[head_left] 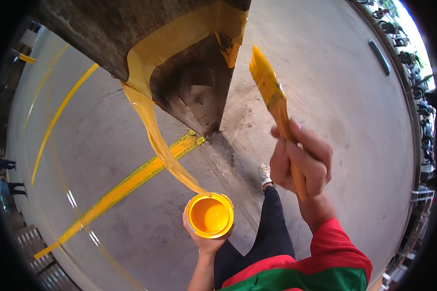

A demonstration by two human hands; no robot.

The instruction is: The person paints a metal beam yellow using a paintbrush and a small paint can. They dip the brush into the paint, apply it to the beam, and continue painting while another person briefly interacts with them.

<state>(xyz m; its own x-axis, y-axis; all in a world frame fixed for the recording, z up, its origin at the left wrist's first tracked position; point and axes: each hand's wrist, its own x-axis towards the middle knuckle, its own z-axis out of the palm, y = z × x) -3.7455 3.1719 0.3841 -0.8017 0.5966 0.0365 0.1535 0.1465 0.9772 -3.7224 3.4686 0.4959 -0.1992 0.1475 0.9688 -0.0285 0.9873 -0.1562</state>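
My left hand [205, 240] holds a small round can of yellow paint [210, 215] from below, low in the middle of the view. My right hand [301, 162] grips the wooden handle of a flat paintbrush [272, 94], its yellow-coated bristles pointing up toward a concrete pillar [179, 53]. A band of the pillar is painted yellow. A loose strip of yellow-stained tape [155, 136] hangs from the pillar down to the can's rim.
A yellow painted line [126, 186] runs across the grey concrete floor [335, 97] from the pillar's base. My dark trouser leg and shoe [265, 174] are below the brush. People stand far off at the left edge [7, 165]. Parked motorbikes line the right rim [412, 63].
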